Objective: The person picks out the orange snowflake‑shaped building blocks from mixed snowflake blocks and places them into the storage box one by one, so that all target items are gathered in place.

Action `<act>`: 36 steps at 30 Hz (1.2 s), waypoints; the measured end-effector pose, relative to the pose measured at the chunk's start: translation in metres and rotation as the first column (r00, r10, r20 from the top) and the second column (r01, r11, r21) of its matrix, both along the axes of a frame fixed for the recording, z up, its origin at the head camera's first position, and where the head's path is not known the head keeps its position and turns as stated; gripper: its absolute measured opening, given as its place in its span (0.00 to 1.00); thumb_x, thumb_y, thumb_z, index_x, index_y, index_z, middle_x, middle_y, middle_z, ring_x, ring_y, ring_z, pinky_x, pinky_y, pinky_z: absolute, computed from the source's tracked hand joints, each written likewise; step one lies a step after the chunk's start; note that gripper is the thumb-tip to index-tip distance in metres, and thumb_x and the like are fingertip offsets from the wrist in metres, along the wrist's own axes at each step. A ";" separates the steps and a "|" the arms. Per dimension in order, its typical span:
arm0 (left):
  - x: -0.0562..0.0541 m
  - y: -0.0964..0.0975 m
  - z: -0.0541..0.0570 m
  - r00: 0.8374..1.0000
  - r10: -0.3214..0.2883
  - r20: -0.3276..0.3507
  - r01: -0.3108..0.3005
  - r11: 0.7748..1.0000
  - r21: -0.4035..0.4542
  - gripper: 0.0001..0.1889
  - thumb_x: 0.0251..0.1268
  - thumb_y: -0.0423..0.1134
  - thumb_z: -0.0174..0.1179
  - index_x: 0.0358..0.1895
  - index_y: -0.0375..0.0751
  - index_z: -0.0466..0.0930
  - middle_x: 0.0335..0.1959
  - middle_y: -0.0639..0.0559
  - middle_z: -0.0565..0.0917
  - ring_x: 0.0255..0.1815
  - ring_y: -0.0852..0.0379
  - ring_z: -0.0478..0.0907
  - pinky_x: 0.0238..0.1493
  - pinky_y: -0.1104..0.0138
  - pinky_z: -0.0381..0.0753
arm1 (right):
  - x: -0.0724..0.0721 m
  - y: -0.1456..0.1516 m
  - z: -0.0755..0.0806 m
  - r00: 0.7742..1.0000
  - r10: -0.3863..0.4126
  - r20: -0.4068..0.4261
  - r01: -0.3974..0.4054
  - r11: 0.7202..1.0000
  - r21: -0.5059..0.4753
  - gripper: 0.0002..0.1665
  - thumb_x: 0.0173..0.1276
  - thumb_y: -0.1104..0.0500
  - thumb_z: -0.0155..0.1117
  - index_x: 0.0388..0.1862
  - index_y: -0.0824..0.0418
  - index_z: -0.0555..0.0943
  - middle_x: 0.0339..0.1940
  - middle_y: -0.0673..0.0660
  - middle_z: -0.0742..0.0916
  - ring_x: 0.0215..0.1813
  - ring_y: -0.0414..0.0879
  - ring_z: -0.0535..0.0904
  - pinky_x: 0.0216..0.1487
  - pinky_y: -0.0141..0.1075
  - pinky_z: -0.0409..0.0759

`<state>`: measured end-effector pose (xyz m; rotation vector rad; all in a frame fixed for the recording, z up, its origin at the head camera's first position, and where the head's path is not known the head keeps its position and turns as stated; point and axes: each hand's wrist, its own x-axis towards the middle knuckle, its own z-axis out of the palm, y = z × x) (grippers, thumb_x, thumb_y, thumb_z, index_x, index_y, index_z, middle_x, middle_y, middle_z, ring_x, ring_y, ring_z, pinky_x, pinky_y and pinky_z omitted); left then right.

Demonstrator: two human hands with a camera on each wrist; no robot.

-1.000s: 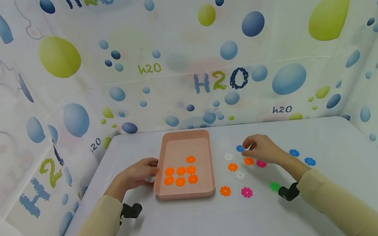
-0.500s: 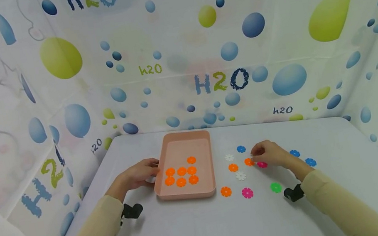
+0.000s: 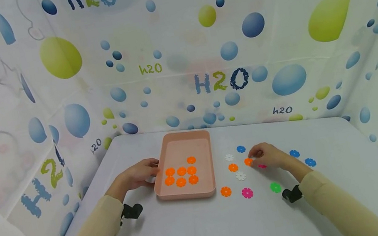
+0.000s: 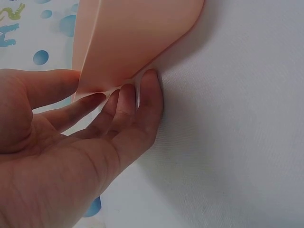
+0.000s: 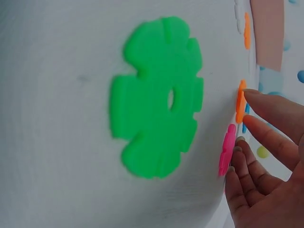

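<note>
On the table's left half, my left hand [image 3: 140,173] grips the left edge of a shallow pink tray [image 3: 187,143]. In the left wrist view, one digit reaches the tray's rim and the other fingers [image 4: 148,97] curl against its lower outer edge. Several orange snowflake discs [image 3: 181,171] lie flat inside the tray. To its right, my right hand [image 3: 269,155] pinches an orange snowflake disc [image 5: 241,102] with thumb and forefinger, its remaining fingers curled beside a pink disc [image 5: 227,149]. My hand partly covers both discs in the head view.
Near my right wrist lies a green disc [image 3: 275,187]. Between tray and right hand are orange discs [image 3: 233,167], white discs [image 3: 240,176] and a blue disc [image 3: 241,149]. Another pink disc [image 3: 247,193] lies nearer me. Two blue discs [image 3: 310,162] lie farther right.
My right hand has moved from beside the blue disc toward me, then slightly left onto the orange disc. The blue disc is now uncovered. My left hand and the tray have stayed put.
</note>
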<state>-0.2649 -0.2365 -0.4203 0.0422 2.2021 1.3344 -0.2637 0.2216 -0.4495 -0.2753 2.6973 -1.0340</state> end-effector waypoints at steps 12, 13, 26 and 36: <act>0.001 0.000 -0.001 1.000 0.009 0.006 -0.009 1.000 -0.002 0.27 0.77 0.33 0.52 0.75 0.31 0.60 0.75 0.31 0.61 0.66 0.37 0.69 0.64 0.42 0.77 | -0.001 -0.001 0.000 0.999 0.015 -0.036 -0.014 1.000 0.014 0.14 0.66 0.59 0.72 0.49 0.61 0.83 0.46 0.57 0.84 0.50 0.52 0.76 0.52 0.41 0.83; 0.001 0.000 -0.001 1.000 0.009 0.008 -0.009 1.000 -0.001 0.28 0.77 0.33 0.52 0.75 0.31 0.60 0.75 0.31 0.61 0.66 0.37 0.69 0.64 0.42 0.77 | -0.001 -0.002 0.000 0.999 0.013 -0.036 -0.012 1.000 0.011 0.14 0.66 0.59 0.72 0.48 0.60 0.83 0.46 0.56 0.84 0.49 0.51 0.77 0.52 0.40 0.83; 0.001 -0.001 0.001 1.000 0.007 0.003 -0.007 1.000 -0.009 0.29 0.77 0.34 0.53 0.76 0.32 0.59 0.75 0.31 0.61 0.65 0.37 0.69 0.64 0.43 0.77 | -0.003 -0.012 0.007 0.992 0.067 -0.105 -0.070 0.997 -0.022 0.07 0.70 0.62 0.68 0.45 0.62 0.84 0.40 0.55 0.85 0.44 0.50 0.79 0.47 0.36 0.83; -0.002 -0.002 -0.002 1.000 0.013 0.004 -0.013 1.000 -0.009 0.28 0.77 0.34 0.54 0.75 0.33 0.61 0.75 0.32 0.62 0.66 0.38 0.70 0.64 0.44 0.78 | -0.005 -0.046 0.028 0.971 0.153 -0.186 -0.169 0.983 -0.070 0.06 0.70 0.63 0.68 0.44 0.61 0.85 0.39 0.53 0.87 0.43 0.48 0.81 0.50 0.40 0.84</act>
